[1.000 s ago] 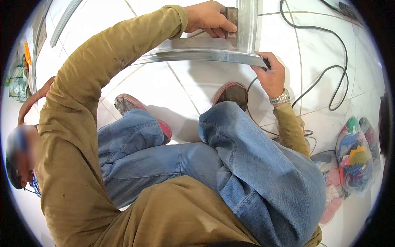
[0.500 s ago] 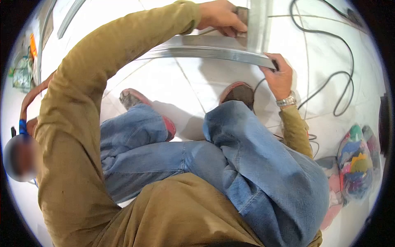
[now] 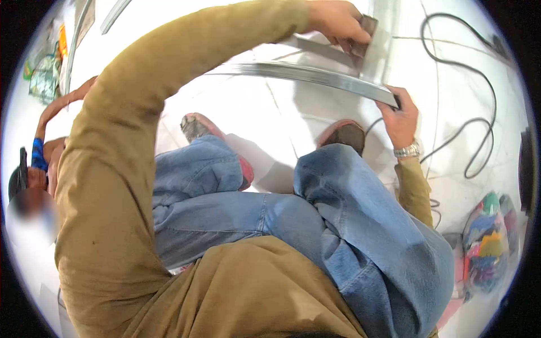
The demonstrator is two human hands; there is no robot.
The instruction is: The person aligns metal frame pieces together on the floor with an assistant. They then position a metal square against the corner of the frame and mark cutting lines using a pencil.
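My left hand [image 3: 337,23] reaches across from the left, its fingers closed round a small brown, flat-sided block [image 3: 369,25]. The block is against the inner side of an upright-running silvery metal profile [image 3: 382,48], near a corner. My right hand [image 3: 401,117], with a metal watch on the wrist, grips the end of a second long metal profile [image 3: 315,76], which runs leftward below the first and meets it at the corner. Part of the block is hidden by my left fingers. Whether the two profiles are fastened together cannot be seen.
White tiled floor [image 3: 242,107] lies under my shoes. A black cable [image 3: 490,84] loops at the right, and a colourful patterned bundle [image 3: 486,248] lies at the lower right. Another person's arm [image 3: 53,112] is at the left, near a clear plastic bag [image 3: 44,81]. More metal strips [image 3: 115,17] lie upper left.
The view has shifted, so most things appear farther right and lower. The block in my left hand looks more tilted. Both hands keep their holds. The other person's head and arm have moved slightly.
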